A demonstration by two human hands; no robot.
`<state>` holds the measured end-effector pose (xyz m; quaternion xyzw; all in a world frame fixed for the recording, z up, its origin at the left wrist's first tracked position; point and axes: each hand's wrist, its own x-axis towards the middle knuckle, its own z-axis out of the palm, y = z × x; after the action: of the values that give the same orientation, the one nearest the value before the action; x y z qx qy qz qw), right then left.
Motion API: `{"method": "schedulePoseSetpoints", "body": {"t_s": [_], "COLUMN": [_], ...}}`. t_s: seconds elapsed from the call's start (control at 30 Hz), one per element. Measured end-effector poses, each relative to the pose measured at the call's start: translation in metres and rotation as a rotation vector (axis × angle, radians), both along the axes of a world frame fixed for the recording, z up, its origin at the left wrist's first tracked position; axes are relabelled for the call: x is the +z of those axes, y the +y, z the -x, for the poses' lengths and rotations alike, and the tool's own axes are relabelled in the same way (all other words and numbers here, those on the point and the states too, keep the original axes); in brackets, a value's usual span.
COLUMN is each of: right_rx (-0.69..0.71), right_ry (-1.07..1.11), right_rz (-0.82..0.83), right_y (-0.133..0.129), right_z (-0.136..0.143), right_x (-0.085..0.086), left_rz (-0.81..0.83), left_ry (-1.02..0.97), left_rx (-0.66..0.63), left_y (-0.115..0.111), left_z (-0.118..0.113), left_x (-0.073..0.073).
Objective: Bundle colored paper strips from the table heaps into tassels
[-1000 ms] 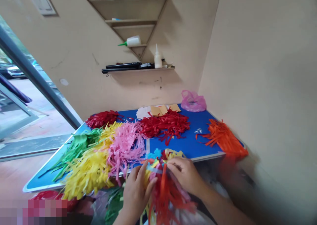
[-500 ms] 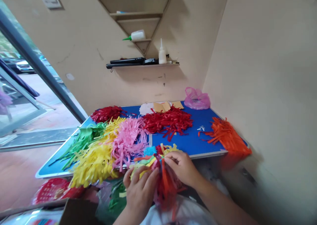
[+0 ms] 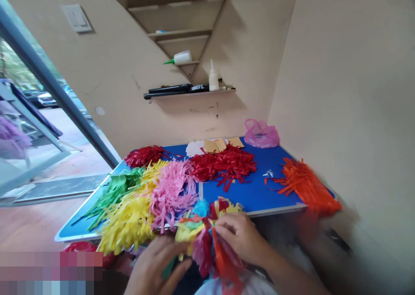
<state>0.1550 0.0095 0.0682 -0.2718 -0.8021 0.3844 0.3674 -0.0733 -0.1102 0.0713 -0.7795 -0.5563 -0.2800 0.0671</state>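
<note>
Down at 6 o'clock the left hand (image 3: 155, 267) lies loosely curled under a mixed-colour fringe bundle (image 3: 207, 234); the right hand (image 3: 241, 238) pinches its strands. Further out, pink fringe (image 3: 173, 189) at 11, orange fringe (image 3: 306, 184) at 2, on the blue table (image 3: 259, 191).

Nothing here can be read. The white glue bottle (image 3: 213, 78) on the far wall ledge shows no label I can make out, and the other bottle with the green nozzle (image 3: 180, 57), lying on the shelf above it, is just as blank from here. The pale plate (image 3: 77, 18) high on the far left wall carries no lettering. The tan cards (image 3: 216, 145) at the far edge of the blue table (image 3: 259, 191) look plain, and the pink bag (image 3: 261, 134) beside them shows no print.
</note>
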Motion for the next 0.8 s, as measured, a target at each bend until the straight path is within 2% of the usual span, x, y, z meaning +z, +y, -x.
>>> {"method": "schedulePoseSetpoints", "body": {"t_s": [0.03,0.1,0.23,0.3,0.4,0.5,0.6,0.7,0.8], "right_rx": [0.033,0.088,0.117,0.097,0.061,0.035,0.031,0.054,0.114], "right_ry": [0.009,0.031,0.061,0.075,0.071,0.045,0.048,0.032,-0.002], "right_rz": [-0.007,-0.011,-0.011,-0.018,-0.023,-0.023,0.0,0.07,0.235], "right_y": [-0.005,-0.014,-0.021,-0.019,-0.015,-0.015,-0.015,-0.008,0.009], "right_z": [0.002,0.005,0.004,0.002,0.003,0.007,0.012,0.011,-0.001], "right_x": [0.002,0.005,0.006,0.004,-0.003,-0.009,-0.011,-0.01,-0.014], "left_rz": [-0.075,-0.064,0.128,0.205,0.234,0.244,0.331,0.3,0.105], "left_ry": [-0.035,-0.085,-0.32,-0.443,-0.542,-0.555,-0.446,-0.293,-0.28], "left_rx": [0.042,0.022,-0.104,-0.116,-0.135,-0.118,-0.051,-0.033,0.032], "left_y": [0.007,0.023,0.044,0.047,0.045,0.041,0.04,0.04,0.03], "left_z": [-0.004,-0.015,-0.036,-0.04,-0.042,-0.044,-0.046,-0.029,0.018], "left_x": [0.01,0.019,0.003,-0.004,-0.006,-0.003,0.0,0.005,0.017]}}
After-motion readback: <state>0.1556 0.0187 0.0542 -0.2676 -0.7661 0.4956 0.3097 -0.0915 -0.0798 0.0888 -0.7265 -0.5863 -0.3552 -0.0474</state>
